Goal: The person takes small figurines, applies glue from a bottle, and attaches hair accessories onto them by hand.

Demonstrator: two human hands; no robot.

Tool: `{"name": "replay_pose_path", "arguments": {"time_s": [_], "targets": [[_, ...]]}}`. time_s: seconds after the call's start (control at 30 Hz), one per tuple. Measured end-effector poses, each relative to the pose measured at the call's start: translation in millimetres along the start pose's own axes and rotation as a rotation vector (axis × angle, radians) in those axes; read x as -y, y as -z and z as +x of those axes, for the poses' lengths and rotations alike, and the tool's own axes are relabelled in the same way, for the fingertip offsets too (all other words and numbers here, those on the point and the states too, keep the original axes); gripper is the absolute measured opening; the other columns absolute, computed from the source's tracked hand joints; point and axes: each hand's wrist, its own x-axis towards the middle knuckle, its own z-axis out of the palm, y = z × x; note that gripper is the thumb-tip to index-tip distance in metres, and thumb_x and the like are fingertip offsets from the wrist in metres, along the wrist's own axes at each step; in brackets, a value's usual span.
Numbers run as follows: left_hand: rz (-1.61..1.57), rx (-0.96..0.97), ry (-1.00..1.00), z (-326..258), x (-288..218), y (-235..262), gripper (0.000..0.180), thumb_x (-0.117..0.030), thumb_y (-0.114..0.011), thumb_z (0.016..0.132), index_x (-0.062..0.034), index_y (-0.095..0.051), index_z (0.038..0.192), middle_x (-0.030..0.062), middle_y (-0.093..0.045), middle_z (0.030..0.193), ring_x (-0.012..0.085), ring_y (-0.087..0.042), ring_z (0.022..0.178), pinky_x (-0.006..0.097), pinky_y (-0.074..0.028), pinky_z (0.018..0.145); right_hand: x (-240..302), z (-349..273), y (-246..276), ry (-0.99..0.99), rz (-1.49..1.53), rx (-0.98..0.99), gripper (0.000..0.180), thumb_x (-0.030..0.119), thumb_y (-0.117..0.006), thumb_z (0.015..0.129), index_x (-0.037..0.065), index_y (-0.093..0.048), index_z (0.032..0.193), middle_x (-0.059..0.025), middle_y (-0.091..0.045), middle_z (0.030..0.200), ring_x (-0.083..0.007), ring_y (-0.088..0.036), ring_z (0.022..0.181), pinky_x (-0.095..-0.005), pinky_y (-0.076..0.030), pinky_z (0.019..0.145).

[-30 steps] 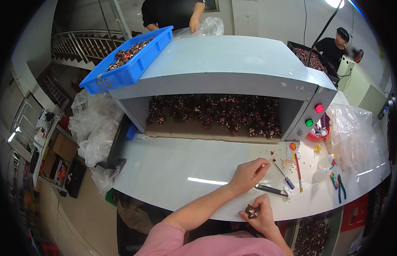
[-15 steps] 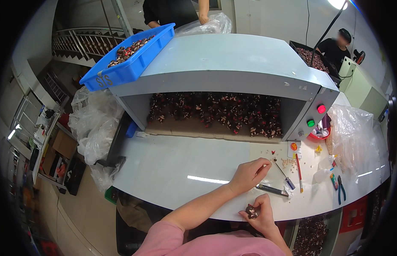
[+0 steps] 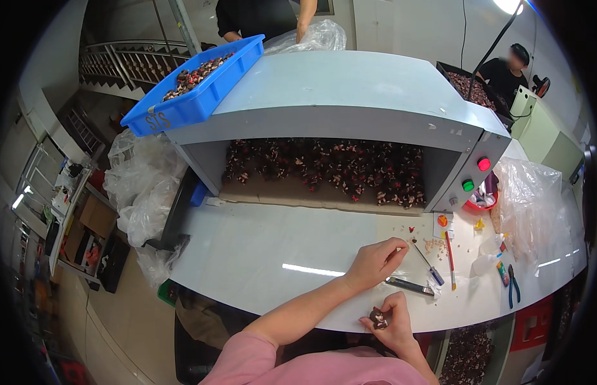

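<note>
My left hand (image 3: 375, 262) hovers over the white tabletop beside a scatter of tiny pale pieces (image 3: 433, 245). Its thumb and fingertips are pinched together; whatever they hold, if anything, is too small to make out. Close to the table's front edge, my right hand (image 3: 396, 326) grips a small dark-brown figurine (image 3: 377, 318) with pale parts, its upper end showing between thumb and fingers. Between the hands and the pale pieces lie a black-handled cutter knife (image 3: 409, 286), a screwdriver (image 3: 436, 274) and a red-handled brush (image 3: 450, 260).
A grey box-shaped machine (image 3: 350, 119) spans the table's back, many brown figurines (image 3: 324, 170) inside. On it stands a blue tray (image 3: 202, 106). Pliers (image 3: 514, 285), a glue tube (image 3: 502, 274) and a clear bottle (image 3: 484, 264) lie right. Two other people are beyond.
Both hands and the figurine stay practically where they were. Beyond the machine, the other person's hand on the clear plastic bag has shifted slightly.
</note>
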Motion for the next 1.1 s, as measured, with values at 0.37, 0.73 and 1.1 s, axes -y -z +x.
{"name": "replay_pose_path", "arguments": {"time_s": [0.37, 0.73, 1.1], "targets": [[0.060, -0.183, 0.034, 9, 12, 11, 0.012, -0.015, -0.057, 0.086, -0.0067, -0.058, 0.094, 0.0118, -0.060, 0.071, 0.0242, -0.059, 0.059, 0.031, -0.046, 0.055, 2, 4, 1, 0.035, 0.026, -0.021, 0.048, 0.008, -0.082, 0.064, 0.006, -0.038, 0.083, -0.0063, -0.039, 0.079, -0.0165, -0.040, 0.061, -0.0267, -0.038, 0.053], [0.336, -0.144, -0.055, -78, -51, 62, 0.010, -0.011, -0.058, 0.084, -0.0046, -0.059, 0.092, 0.0096, -0.061, 0.079, 0.0211, -0.059, 0.060, 0.029, -0.047, 0.056, 4, -14, 4, -0.015, 0.106, -0.066, 0.046, 0.005, -0.079, 0.066, 0.006, -0.038, 0.085, -0.0055, -0.039, 0.078, -0.0145, -0.040, 0.061, -0.0264, -0.037, 0.052], [0.478, -0.398, 0.243, -135, -27, 83, 0.013, -0.015, -0.057, 0.086, -0.0031, -0.059, 0.090, 0.0100, -0.060, 0.074, 0.0212, -0.058, 0.062, 0.030, -0.046, 0.058, -4, -12, 2, -0.002, 0.123, -0.041, 0.046, 0.004, -0.079, 0.066, 0.005, -0.037, 0.085, -0.0070, -0.038, 0.079, -0.0175, -0.040, 0.063, -0.0287, -0.038, 0.054]]}}
